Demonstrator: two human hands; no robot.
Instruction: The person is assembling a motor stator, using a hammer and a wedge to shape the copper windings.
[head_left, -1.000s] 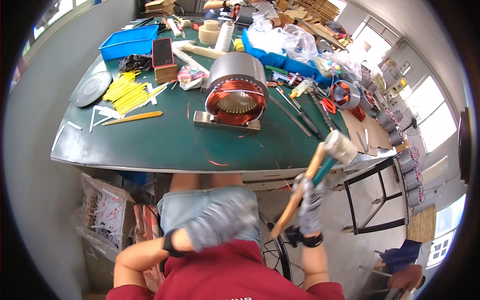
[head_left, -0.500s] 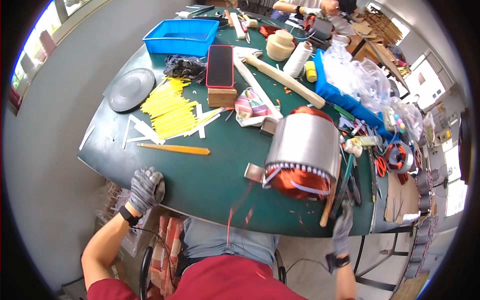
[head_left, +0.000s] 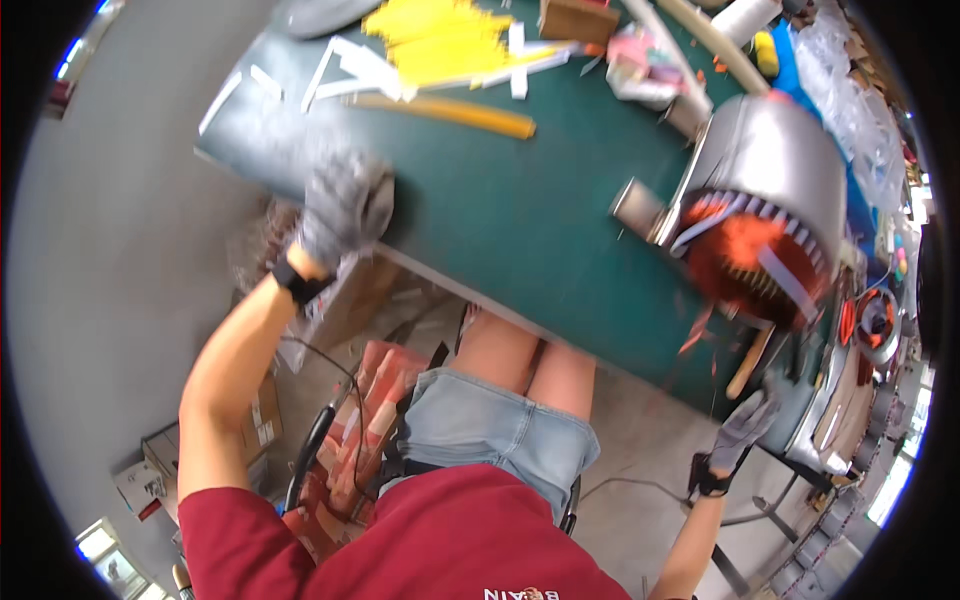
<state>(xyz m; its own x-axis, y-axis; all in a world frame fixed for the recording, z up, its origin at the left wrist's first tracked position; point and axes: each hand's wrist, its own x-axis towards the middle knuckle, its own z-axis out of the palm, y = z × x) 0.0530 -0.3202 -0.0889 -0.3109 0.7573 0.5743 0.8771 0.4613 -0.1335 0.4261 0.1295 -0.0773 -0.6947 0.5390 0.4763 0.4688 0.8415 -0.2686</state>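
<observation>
My left hand (head_left: 348, 205), in a grey glove, rests closed at the table's left front edge, and nothing shows in its fingers. My right hand (head_left: 745, 425), gloved too, is at the front right edge, just below a wooden handle (head_left: 748, 365); motion smears its fingers. Between my hands, towards the right, a motor stator (head_left: 775, 150) lies on the table. Its steel shell is smooth, and orange-red windings (head_left: 745, 245) with white slot strips face me. A small metal block (head_left: 637, 207) sits beside its left end.
Yellow strips (head_left: 435, 40) lie in a pile at the far left with white strips (head_left: 365, 65) around them. Nearer is a flat yellow-brown stick (head_left: 470, 115). A patterned cloth (head_left: 640, 70) and a long wooden handle (head_left: 715, 45) lie behind the stator. Plastic bags (head_left: 850, 100) are at the right.
My view has tilted down and turned, so the table sits higher and the stator appears farther right. Both hands stay near the front edge; the blue tray and phone have left the view.
</observation>
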